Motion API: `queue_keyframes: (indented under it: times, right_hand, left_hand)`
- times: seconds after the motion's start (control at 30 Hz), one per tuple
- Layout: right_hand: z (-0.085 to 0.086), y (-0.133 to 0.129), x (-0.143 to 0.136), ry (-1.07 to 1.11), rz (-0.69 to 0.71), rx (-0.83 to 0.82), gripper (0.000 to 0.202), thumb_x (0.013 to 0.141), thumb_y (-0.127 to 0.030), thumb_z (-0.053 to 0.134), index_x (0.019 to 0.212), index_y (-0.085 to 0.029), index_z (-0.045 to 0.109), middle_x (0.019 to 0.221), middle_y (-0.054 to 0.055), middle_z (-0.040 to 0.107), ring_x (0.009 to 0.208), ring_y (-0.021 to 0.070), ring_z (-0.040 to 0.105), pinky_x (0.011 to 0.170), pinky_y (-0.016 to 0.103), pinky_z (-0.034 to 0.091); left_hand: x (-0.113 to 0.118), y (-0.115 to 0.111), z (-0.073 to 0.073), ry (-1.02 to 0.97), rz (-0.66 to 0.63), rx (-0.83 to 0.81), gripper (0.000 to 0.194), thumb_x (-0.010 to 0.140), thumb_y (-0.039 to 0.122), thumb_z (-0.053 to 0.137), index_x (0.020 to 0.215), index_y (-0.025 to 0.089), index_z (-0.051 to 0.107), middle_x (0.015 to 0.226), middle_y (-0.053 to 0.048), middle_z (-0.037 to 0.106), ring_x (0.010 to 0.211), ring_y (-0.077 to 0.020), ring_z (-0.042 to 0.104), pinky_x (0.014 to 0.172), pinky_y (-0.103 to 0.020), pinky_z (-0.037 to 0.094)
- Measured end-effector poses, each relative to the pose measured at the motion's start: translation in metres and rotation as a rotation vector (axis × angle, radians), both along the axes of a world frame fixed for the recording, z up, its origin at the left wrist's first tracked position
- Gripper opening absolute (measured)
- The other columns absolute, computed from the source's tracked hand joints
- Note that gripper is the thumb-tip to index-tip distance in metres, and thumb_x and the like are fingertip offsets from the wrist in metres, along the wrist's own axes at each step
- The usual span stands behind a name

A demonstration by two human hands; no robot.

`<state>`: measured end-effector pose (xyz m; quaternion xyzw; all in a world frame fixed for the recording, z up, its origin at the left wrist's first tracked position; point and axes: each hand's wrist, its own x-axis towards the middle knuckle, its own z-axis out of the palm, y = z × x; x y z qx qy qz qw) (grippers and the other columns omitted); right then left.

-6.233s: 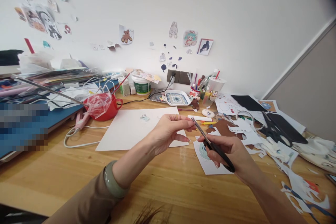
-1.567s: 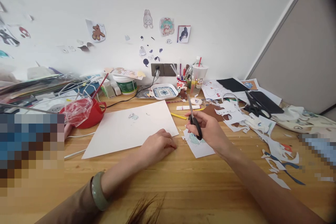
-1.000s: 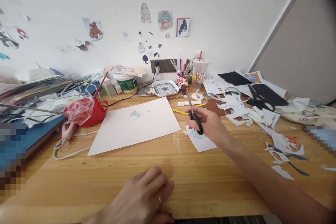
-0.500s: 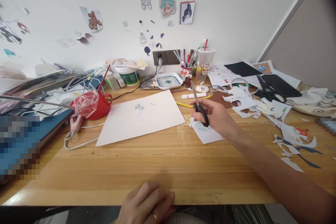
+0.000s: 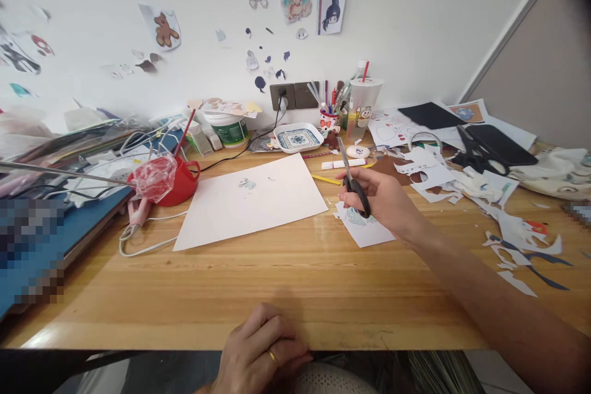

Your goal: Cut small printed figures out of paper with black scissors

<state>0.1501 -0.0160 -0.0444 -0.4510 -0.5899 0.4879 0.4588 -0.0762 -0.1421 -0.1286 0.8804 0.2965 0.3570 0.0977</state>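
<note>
Right of centre in the head view, my right hand (image 5: 386, 198) grips black-handled scissors (image 5: 354, 189), blades pointing away. Partly hidden behind them lies a small sheet (image 5: 369, 236) with a pale drawing. To its left, a larger sheet (image 5: 244, 212) rests on the desk (image 5: 221, 289). My left hand (image 5: 263, 348) curls at the near edge; I cannot tell whether it holds anything.

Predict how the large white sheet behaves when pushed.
The white sheet would probably slide easily, lying flat on the smooth desk. It looks thin, so may buckle. The pale blue figure on it might shift, if loose.
</note>
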Motion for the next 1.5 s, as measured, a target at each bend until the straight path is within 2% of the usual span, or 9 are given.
queue_keyframes:
  times: [0.13, 0.27, 0.37, 0.47, 0.6, 0.73, 1.1, 1.3, 1.5]
  right_hand:
    - [-0.002, 0.000, 0.000, -0.006, 0.003, -0.007, 0.028, 0.063, -0.016, 0.062, 0.091, -0.019, 0.057, 0.064, -0.003, 0.055, 0.055, 0.0109, 0.049, 0.047, 0.022, 0.037]
    - [-0.003, -0.006, -0.008, 0.012, 0.062, -0.045, 0.023, 0.063, -0.016, 0.062, 0.085, -0.019, 0.058, 0.062, -0.003, 0.056, 0.055, 0.0112, 0.052, 0.050, 0.023, 0.040]
    - [-0.002, -0.015, -0.017, 0.022, 0.179, -0.139, 0.020, 0.064, -0.017, 0.061, 0.083, -0.018, 0.056, 0.060, -0.003, 0.056, 0.052, 0.0112, 0.053, 0.051, 0.025, 0.041]
    - [-0.001, -0.021, -0.024, 0.032, 0.241, -0.181, 0.020, 0.066, -0.018, 0.060, 0.085, -0.018, 0.056, 0.061, -0.003, 0.056, 0.054, 0.0113, 0.053, 0.053, 0.025, 0.040]
    - [-0.002, -0.017, -0.024, 0.054, 0.151, -0.167, 0.020, 0.065, -0.019, 0.061, 0.085, -0.018, 0.056, 0.059, -0.004, 0.056, 0.054, 0.0121, 0.053, 0.055, 0.027, 0.041]
    - [-0.006, -0.008, -0.019, 0.123, 0.019, -0.161, 0.022, 0.064, -0.019, 0.062, 0.085, -0.017, 0.058, 0.059, -0.003, 0.056, 0.055, 0.0125, 0.053, 0.054, 0.026, 0.039]
    - [-0.009, -0.003, -0.015, 0.229, -0.031, -0.175, 0.022, 0.065, -0.022, 0.062, 0.086, -0.018, 0.059, 0.061, -0.003, 0.054, 0.054, 0.0106, 0.050, 0.049, 0.022, 0.035]
    - [-0.004, -0.005, -0.018, 0.262, -0.036, -0.150, 0.017, 0.063, -0.025, 0.065, 0.078, -0.018, 0.062, 0.060, -0.003, 0.054, 0.056, 0.0111, 0.050, 0.048, 0.022, 0.036]
    - [-0.003, -0.005, -0.017, 0.274, -0.063, -0.121, 0.021, 0.064, -0.024, 0.066, 0.084, -0.019, 0.061, 0.068, -0.002, 0.058, 0.060, 0.0118, 0.052, 0.054, 0.023, 0.039]
  left_hand:
    - [-0.002, 0.005, 0.012, -0.047, -0.061, -0.065, 0.018, 0.071, 0.013, 0.060, 0.088, 0.018, 0.057, 0.068, -0.002, 0.058, 0.065, -0.0117, 0.048, 0.056, -0.023, 0.042]
    - [-0.003, 0.017, 0.044, -0.141, -0.001, -0.117, 0.022, 0.071, 0.006, 0.058, 0.090, 0.018, 0.059, 0.073, -0.003, 0.058, 0.070, -0.0122, 0.048, 0.061, -0.025, 0.041]
    - [0.003, 0.043, 0.071, -0.217, 0.026, -0.209, 0.017, 0.070, 0.009, 0.060, 0.081, 0.021, 0.064, 0.071, -0.001, 0.059, 0.071, -0.0127, 0.050, 0.065, -0.027, 0.041]
    - [0.015, 0.084, 0.085, -0.348, 0.163, -0.532, 0.007, 0.068, 0.024, 0.063, 0.067, 0.018, 0.065, 0.069, -0.002, 0.060, 0.071, -0.0145, 0.052, 0.065, -0.028, 0.039]
    - [0.033, 0.132, 0.082, -0.576, 0.245, -1.046, 0.023, 0.059, 0.036, 0.067, 0.068, 0.015, 0.066, 0.070, -0.003, 0.061, 0.069, -0.0139, 0.050, 0.062, -0.026, 0.036]
    - [0.045, 0.144, 0.073, -0.742, 0.126, -1.278, 0.025, 0.058, 0.036, 0.068, 0.072, 0.015, 0.066, 0.074, -0.003, 0.057, 0.069, -0.0109, 0.046, 0.060, -0.022, 0.032]
    - [0.064, 0.137, 0.065, -0.964, -0.230, -1.476, 0.030, 0.075, 0.035, 0.054, 0.101, 0.021, 0.060, 0.087, -0.003, 0.053, 0.072, -0.0085, 0.044, 0.055, -0.015, 0.030]
    - [0.072, 0.131, 0.060, -1.148, -0.380, -1.606, 0.027, 0.078, 0.030, 0.050, 0.102, 0.020, 0.058, 0.079, -0.001, 0.052, 0.069, -0.0075, 0.046, 0.055, -0.016, 0.032]
    - [0.075, 0.130, 0.059, -1.259, -0.560, -1.684, 0.028, 0.082, 0.030, 0.045, 0.108, 0.021, 0.053, 0.081, -0.001, 0.051, 0.070, -0.0061, 0.048, 0.055, -0.015, 0.034]
